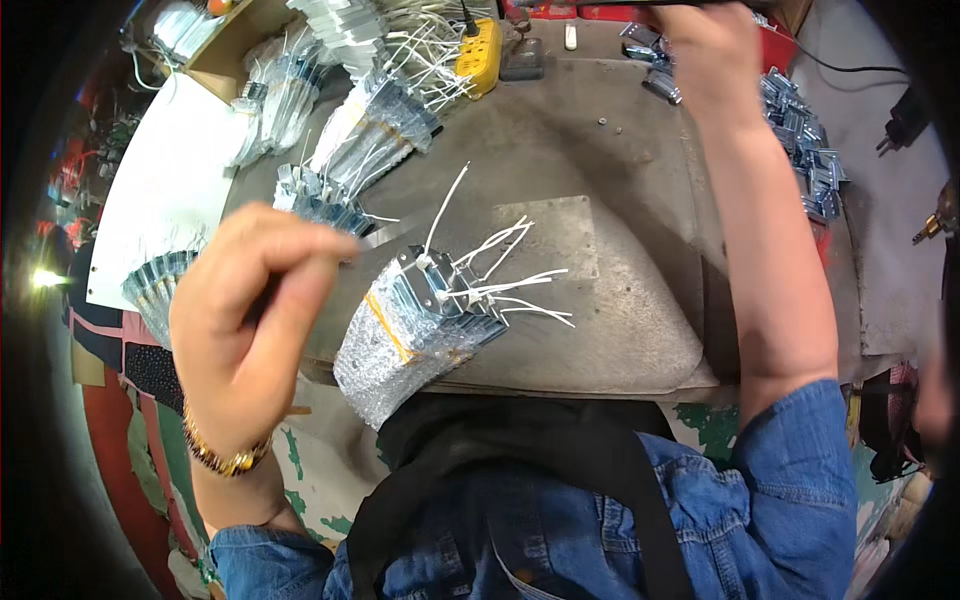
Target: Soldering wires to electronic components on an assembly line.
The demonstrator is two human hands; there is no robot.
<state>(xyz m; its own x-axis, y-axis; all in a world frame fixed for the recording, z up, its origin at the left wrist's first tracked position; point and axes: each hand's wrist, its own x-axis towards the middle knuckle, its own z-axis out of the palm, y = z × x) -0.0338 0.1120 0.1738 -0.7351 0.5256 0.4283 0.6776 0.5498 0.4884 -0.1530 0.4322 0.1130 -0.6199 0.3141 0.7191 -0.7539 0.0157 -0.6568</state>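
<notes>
My left hand (255, 320) is raised left of a bubble-wrapped bundle, its fingers curled and thumb and forefinger close together. Motion blurs the fingertips, and what they pinch, if anything, is unclear. The bundle of metal parts with white wires (445, 290) lies at the table's near edge, tilted. An orange rubber band (388, 325) goes round its bubble wrap (375, 370). My right hand (712, 50) reaches to the far side of the table, above a few small metal brackets (660, 82). Its fingers are blurred and partly cut off at the top edge.
More wrapped bundles (370, 130) with white wires are piled at the far left. A yellow power strip (480, 58) stands at the back. Loose metal brackets (805, 150) form a heap beside my right forearm. Power-driver-like tools (905, 120) hang at the right.
</notes>
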